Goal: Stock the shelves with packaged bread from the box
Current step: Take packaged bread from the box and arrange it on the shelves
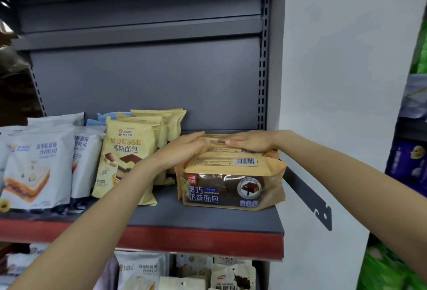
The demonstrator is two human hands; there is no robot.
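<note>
I see both hands laid on top of the chocolate bread pack (pixel 232 183), which stands on the grey shelf (pixel 203 217) at the lower centre of the frame, close to the shelf's right end. My left hand (pixel 182 149) rests on the pack's top left edge with fingers nearly straight and pointing right; my right hand (pixel 250 142) lies flat on the top from the right, fingers extended leftward. Neither grip is closed around the pack: the fingers are spread flat and pressing on its folded top, the fingertips of the two hands close to each other. The pack's brown front faces me, its barcode on the upward flap. Just left of it, behind my left forearm, stand the yellow mousse bread packs (pixel 129 158) in a row, and farther left the white toast packs (pixel 39 167). More packaged bread (pixel 141 271) shows on the lower shelf at the bottom of the frame. A white wall (pixel 346 82) fills the right.
</note>
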